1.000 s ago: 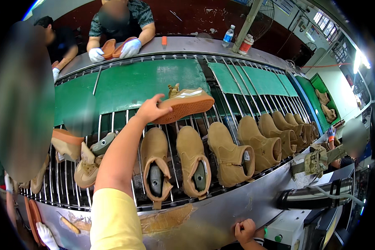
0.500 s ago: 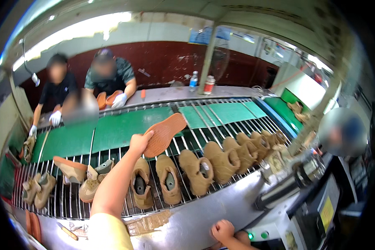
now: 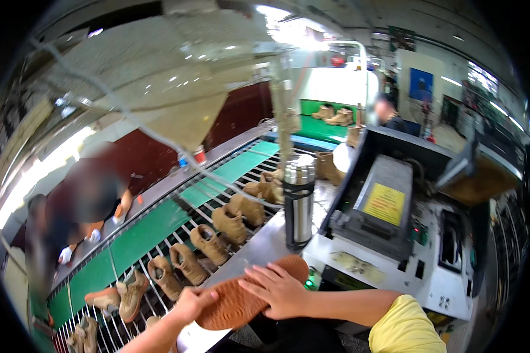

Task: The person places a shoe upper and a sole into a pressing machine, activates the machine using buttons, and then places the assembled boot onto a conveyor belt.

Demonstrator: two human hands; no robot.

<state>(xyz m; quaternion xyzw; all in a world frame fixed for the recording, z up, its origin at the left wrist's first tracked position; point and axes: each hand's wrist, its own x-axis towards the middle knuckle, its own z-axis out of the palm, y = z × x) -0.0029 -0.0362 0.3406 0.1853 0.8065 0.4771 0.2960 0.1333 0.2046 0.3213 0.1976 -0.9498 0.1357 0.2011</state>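
A brown rubber shoe sole [image 3: 232,303], its patterned face up, is between my hands above the front metal ledge. My left hand [image 3: 192,305] pinches its near-left end, thumb on top. My right hand [image 3: 275,292] grips it around the middle, with the fingers laid across the patterned face. Just beyond, on a rack of metal bars, stands a row of tan shoe uppers [image 3: 206,244]. Farther left are a tan shoe with a sole [image 3: 132,294] and another lying tilted [image 3: 103,299].
A steel thermos [image 3: 299,203] stands on the ledge [image 3: 265,244] beside a machine [image 3: 388,200] with a raised lid. Green sheets [image 3: 150,229] cover part of the rack. Co-workers [image 3: 82,200] stand across it at left. More shoes [image 3: 338,116] sit on a green belt behind.
My view has swung right, toward the machine. The sole has come from over the rack, in my left hand, to close in front of me, and my right hand has moved onto it.
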